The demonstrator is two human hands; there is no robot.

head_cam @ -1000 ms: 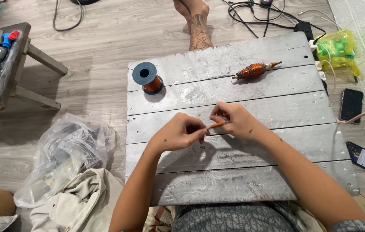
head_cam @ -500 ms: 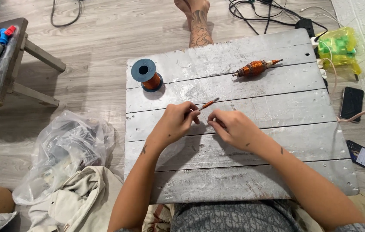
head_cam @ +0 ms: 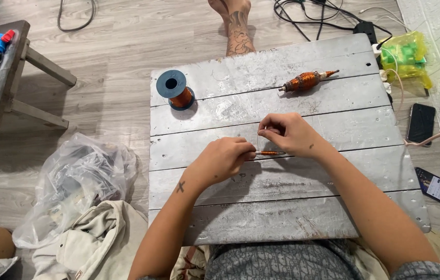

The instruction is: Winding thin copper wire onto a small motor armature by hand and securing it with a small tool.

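Observation:
Over the middle of a grey plank board (head_cam: 282,207), my left hand (head_cam: 223,161) pinches one end of a thin rod wound with copper wire (head_cam: 269,153), held level. My right hand (head_cam: 288,134) is closed just above the rod's other end, its fingertips pinching a fine wire that is barely visible. A blue spool of copper wire (head_cam: 175,89) stands upright at the board's far left. A thicker wound copper coil on a spindle (head_cam: 307,80) lies at the far right of the board.
A person's tattooed foot (head_cam: 236,28) rests beyond the board. Cables and a yellow-green bag (head_cam: 405,52) lie at far right, with two phones (head_cam: 421,123) on the floor. A clear plastic bag (head_cam: 80,181) and cloth sit at left, and a stool with tools (head_cam: 2,67).
The rod has gone from tilted up to level. My left hand has drawn back towards me, and my right hand has risen and closed in over the rod's right end.

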